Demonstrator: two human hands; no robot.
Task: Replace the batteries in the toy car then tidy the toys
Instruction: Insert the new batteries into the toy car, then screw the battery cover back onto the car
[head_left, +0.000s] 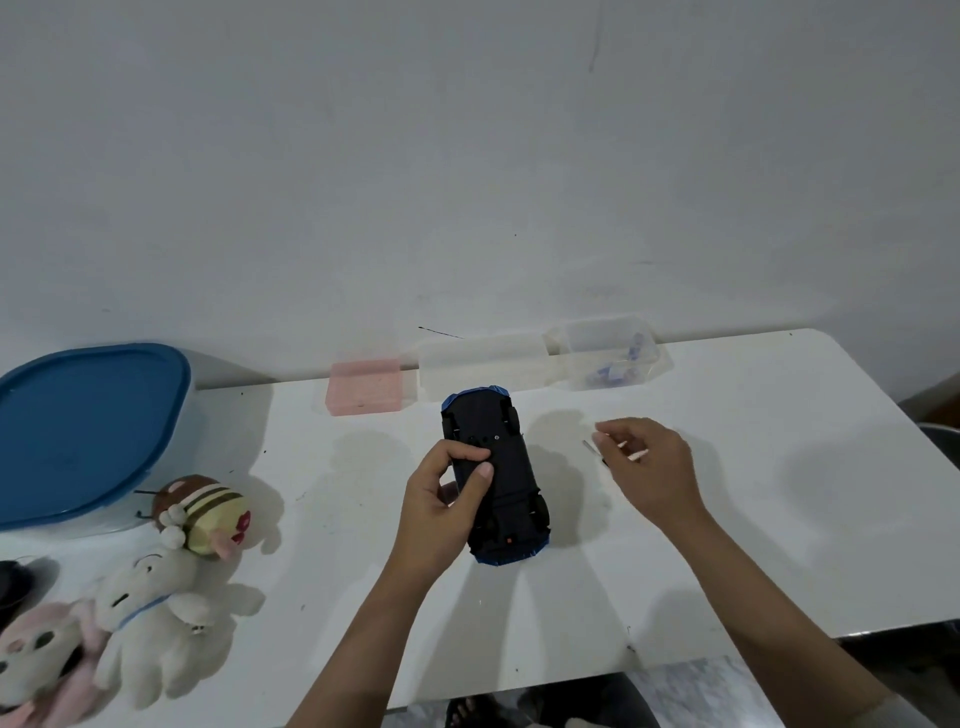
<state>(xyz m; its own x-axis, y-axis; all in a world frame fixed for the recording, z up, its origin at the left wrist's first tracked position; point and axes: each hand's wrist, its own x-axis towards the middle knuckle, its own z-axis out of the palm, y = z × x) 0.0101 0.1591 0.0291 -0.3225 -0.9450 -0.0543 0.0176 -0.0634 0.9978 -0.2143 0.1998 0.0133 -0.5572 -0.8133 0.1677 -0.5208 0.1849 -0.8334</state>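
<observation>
A blue toy car (506, 483) lies upside down on the white table (779, 519), its black underside facing up. My left hand (447, 499) grips the car's left flank, thumb pressed on the underside. My right hand (649, 467) hovers to the right of the car above a small screwdriver (595, 451), whose metal tip pokes out from under the fingers; whether the fingers hold it I cannot tell. A clear box (605, 358) with small bluish items stands at the back right.
A pink box (366, 387) and a clear box (480, 364) sit along the wall. A tub with a blue lid (83, 431) stands far left. Plush toys lie front left: a bee (205, 514), a white one (156, 623), a pink one (41, 660).
</observation>
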